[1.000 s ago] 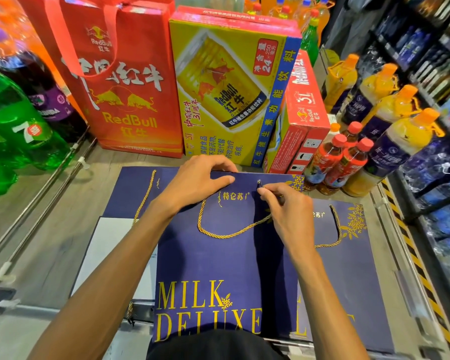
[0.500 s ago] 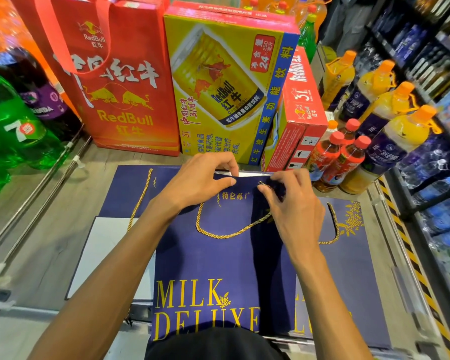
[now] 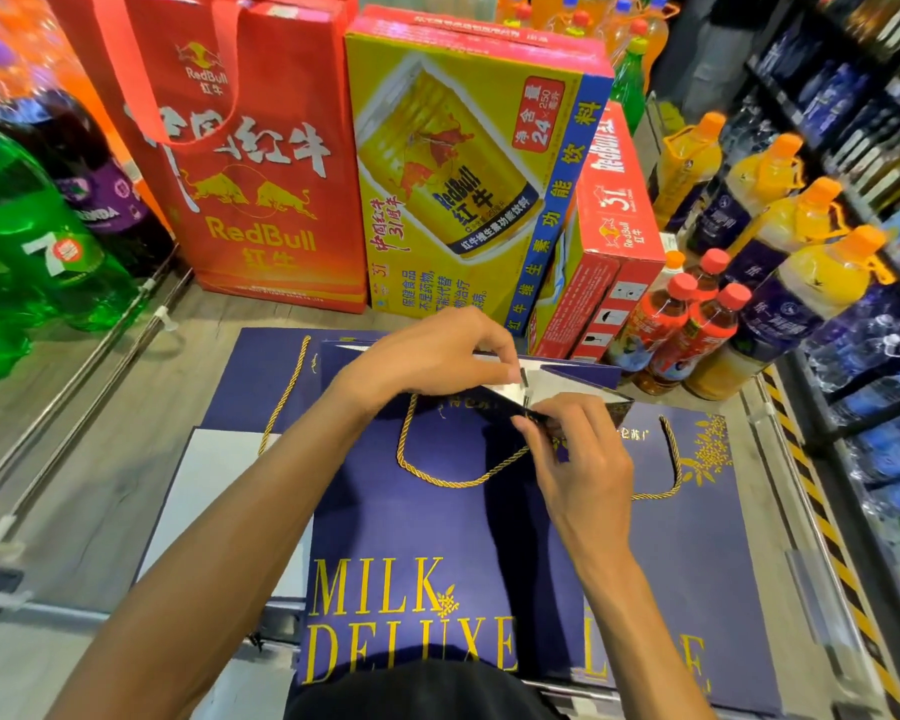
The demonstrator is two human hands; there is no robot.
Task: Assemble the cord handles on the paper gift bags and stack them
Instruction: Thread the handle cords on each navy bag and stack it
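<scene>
Grey wood-grain surface (image 3: 89, 459), metal rails (image 3: 100, 345) along its left, yellow-black hazard tape (image 3: 822, 511) along its right edge. Near side: navy gift bag (image 3: 261, 376) flat at left, gold cord on it; second navy gift bag (image 3: 697, 553) flat at right, partly overlapped. Far side, upright: red Red Bull gift bag (image 3: 261, 200), touching the yellow Red Bull carton (image 3: 453, 189); red carton (image 3: 609, 241) leans against that. Far left: green 7up bottles (image 3: 48, 252), purple Mirinda bottle (image 3: 105, 200). Far right: red-capped bottles (image 3: 697, 324) and orange-capped juice bottles (image 3: 811, 283); their footing unclear.
</scene>
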